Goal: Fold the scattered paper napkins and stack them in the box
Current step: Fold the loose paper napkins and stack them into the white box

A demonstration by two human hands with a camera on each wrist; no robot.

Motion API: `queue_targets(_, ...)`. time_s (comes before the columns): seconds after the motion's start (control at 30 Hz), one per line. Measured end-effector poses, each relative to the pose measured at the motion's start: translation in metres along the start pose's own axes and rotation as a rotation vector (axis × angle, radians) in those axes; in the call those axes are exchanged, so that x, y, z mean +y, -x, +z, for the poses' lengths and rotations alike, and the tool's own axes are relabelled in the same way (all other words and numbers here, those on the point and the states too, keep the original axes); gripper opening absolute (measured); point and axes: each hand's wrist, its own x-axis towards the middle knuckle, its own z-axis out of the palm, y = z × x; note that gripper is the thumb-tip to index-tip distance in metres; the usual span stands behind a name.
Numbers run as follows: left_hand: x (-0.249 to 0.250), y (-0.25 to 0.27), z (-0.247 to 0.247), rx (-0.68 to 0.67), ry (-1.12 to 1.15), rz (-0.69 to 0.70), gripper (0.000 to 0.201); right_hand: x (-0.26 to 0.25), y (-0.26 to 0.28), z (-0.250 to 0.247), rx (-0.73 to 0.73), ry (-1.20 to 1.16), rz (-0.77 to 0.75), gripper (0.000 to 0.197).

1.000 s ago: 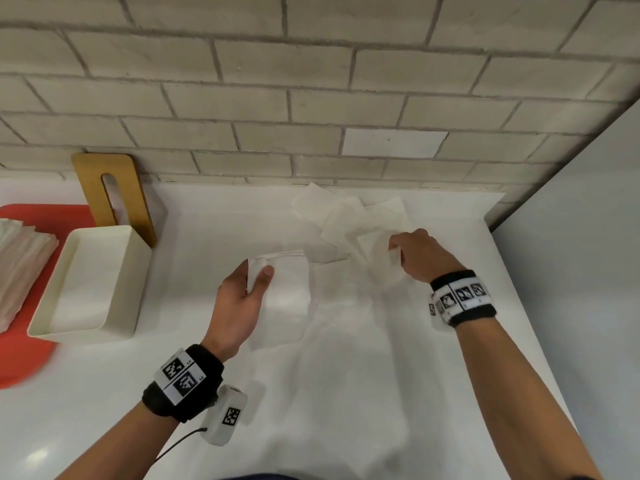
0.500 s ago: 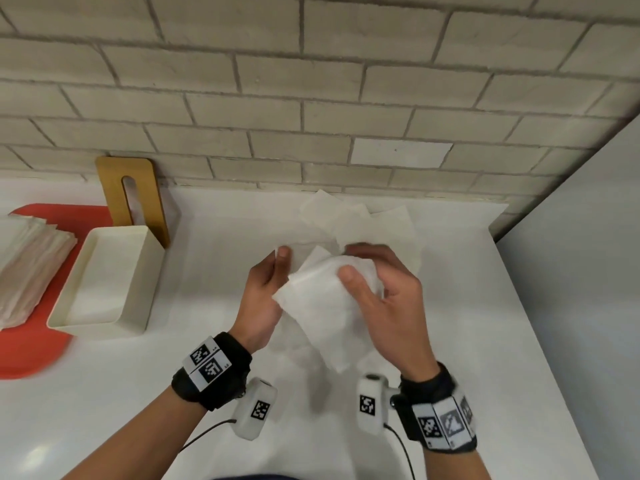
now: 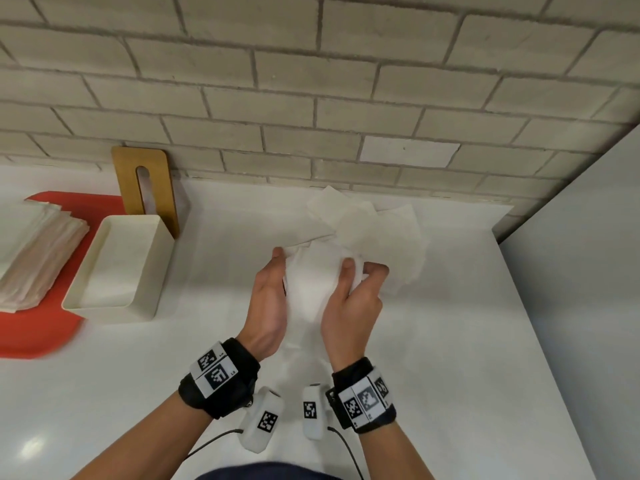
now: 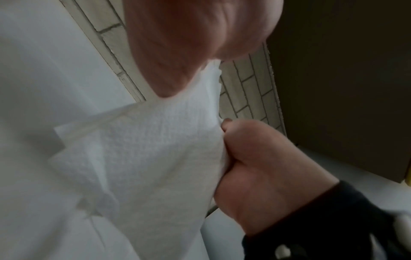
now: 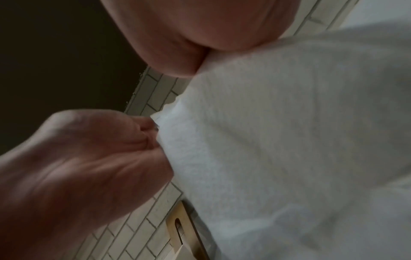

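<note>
I hold one white paper napkin (image 3: 313, 282) up above the counter between both hands. My left hand (image 3: 273, 285) pinches its left edge and my right hand (image 3: 353, 289) pinches its right edge. The same napkin (image 4: 155, 149) fills the left wrist view, and the napkin (image 5: 278, 132) also fills the right wrist view, gripped at the sides. Several loose napkins (image 3: 377, 230) lie scattered on the counter behind my hands, near the wall. The cream box (image 3: 152, 271) stands open at the left.
A wooden lid with a slot (image 3: 145, 185) leans on the brick wall behind the box. A red tray (image 3: 31, 334) at the far left carries a stack of napkins (image 3: 31, 251). A white side wall (image 3: 581, 306) borders the counter on the right.
My right hand left the scattered pile and came to the napkin that my left hand held. Both hands now grip it together, closer to me and raised.
</note>
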Motion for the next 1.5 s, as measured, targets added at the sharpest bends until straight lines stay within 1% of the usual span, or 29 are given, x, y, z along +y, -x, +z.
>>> queue_targets(0.03,-0.001,0.002,0.001,-0.008,-0.006,0.014,0.059,-0.001,0.002,0.002,0.003,-0.015,0.009,0.024)
queue_targets(0.1,0.0,0.006,0.001,-0.015,-0.078,0.067,0.055,-0.004,0.003,0.002,-0.006,-0.052,0.008,0.025)
queue_targets(0.17,-0.001,0.005,-0.002,0.024,-0.126,0.12,0.049,-0.01,0.002,-0.007,-0.009,-0.103,-0.096,0.026)
queue_targets(0.23,0.0,0.0,-0.008,0.069,-0.073,0.101,0.051,-0.015,-0.001,-0.026,0.012,-0.134,-0.25,0.023)
queue_targets(0.27,0.002,-0.002,-0.012,0.087,-0.041,0.083,0.052,-0.018,-0.002,-0.039,0.014,-0.16,-0.28,0.023)
queue_targets(0.33,0.004,-0.005,-0.017,0.094,-0.018,0.05,0.052,-0.026,-0.002,-0.064,-0.031,-0.249,-0.25,0.024)
queue_targets(0.4,0.004,-0.006,-0.018,0.077,-0.044,0.041,0.052,-0.036,0.0,-0.082,-0.099,-0.287,-0.241,0.019)
queue_targets(0.5,0.004,-0.006,-0.011,0.029,-0.135,0.045,0.05,-0.043,0.002,-0.076,-0.168,-0.17,-0.283,0.013)
queue_targets(0.57,0.0,-0.005,-0.007,-0.042,-0.17,0.043,0.049,-0.036,-0.003,-0.057,-0.136,-0.003,-0.338,0.013)
queue_targets(0.63,-0.001,-0.002,-0.005,-0.069,-0.195,0.024,0.047,-0.023,-0.009,-0.038,-0.076,0.156,-0.383,0.017)
queue_targets(0.67,-0.002,-0.002,-0.004,-0.072,-0.178,0.001,0.045,-0.016,-0.012,-0.03,-0.047,0.213,-0.385,0.02)
queue_targets(0.77,0.003,0.004,-0.002,-0.117,-0.011,-0.082,0.067,-0.009,-0.01,-0.016,0.031,0.286,-0.379,0.025)
queue_targets(0.8,0.004,0.007,-0.002,-0.134,0.017,-0.08,0.066,-0.01,-0.007,-0.013,0.035,0.295,-0.38,0.026)
queue_targets(0.83,0.005,0.01,-0.002,-0.141,-0.017,-0.044,0.056,-0.012,-0.004,-0.011,0.025,0.292,-0.381,0.026)
queue_targets(0.9,0.005,0.013,-0.004,-0.102,-0.184,0.081,0.032,-0.013,-0.001,-0.009,-0.039,0.245,-0.387,0.032)
queue_targets(0.93,0.003,0.013,-0.008,-0.089,-0.23,0.125,0.028,-0.011,0.0,-0.011,-0.113,0.195,-0.367,0.042)
queue_targets(0.97,0.0,0.012,-0.013,-0.08,-0.23,0.146,0.028,-0.009,-0.002,-0.016,-0.238,0.11,-0.305,0.054)
queue_targets(1.0,-0.001,0.012,-0.017,-0.073,-0.197,0.142,0.03,-0.008,-0.004,-0.022,-0.403,-0.017,-0.192,0.065)
queue_targets(1.03,-0.001,0.012,-0.022,-0.062,-0.152,0.132,0.032,-0.003,-0.005,-0.03,-0.581,-0.091,-0.073,0.071)
queue_targets(1.07,0.0,0.013,-0.029,-0.04,-0.105,0.132,0.033,0.002,-0.006,-0.037,-0.716,-0.064,-0.013,0.071)
queue_targets(1.1,-0.001,0.013,-0.037,-0.004,-0.083,0.14,0.032,0.009,-0.006,-0.044,-0.789,0.043,-0.021,0.063)
queue_targets(1.13,-0.002,0.013,-0.047,0.046,-0.114,0.159,0.029,0.019,-0.005,-0.049,-0.791,0.165,-0.064,0.048)
queue_targets(1.17,-0.005,0.012,-0.059,0.106,-0.205,0.185,0.025,0.029,-0.004,-0.051,-0.752,0.252,-0.111,0.032)
queue_targets(1.2,-0.009,0.013,-0.072,0.154,-0.303,0.202,0.022,0.036,-0.001,-0.054,-0.7,0.295,-0.157,0.022)
queue_targets(1.23,-0.013,0.014,-0.084,0.188,-0.366,0.202,0.022,0.043,0.002,-0.056,-0.64,0.313,-0.22,0.017)
queue_targets(1.27,-0.017,0.016,-0.094,0.203,-0.376,0.195,0.024,0.048,0.005,-0.056,-0.59,0.317,-0.287,0.014)
queue_targets(1.33,-0.03,0.02,-0.113,0.193,-0.382,0.184,0.028,0.054,0.013,-0.051,-0.531,0.32,-0.385,0.009)
queue_targets(1.4,-0.049,0.018,-0.128,0.166,-0.51,0.197,0.029,0.064,0.022,-0.041,-0.56,0.346,-0.377,0.017)
queue_targets(1.5,-0.083,0.013,-0.145,0.113,-0.776,0.154,0.032,0.086,0.036,-0.022,-0.692,0.473,-0.259,0.044)
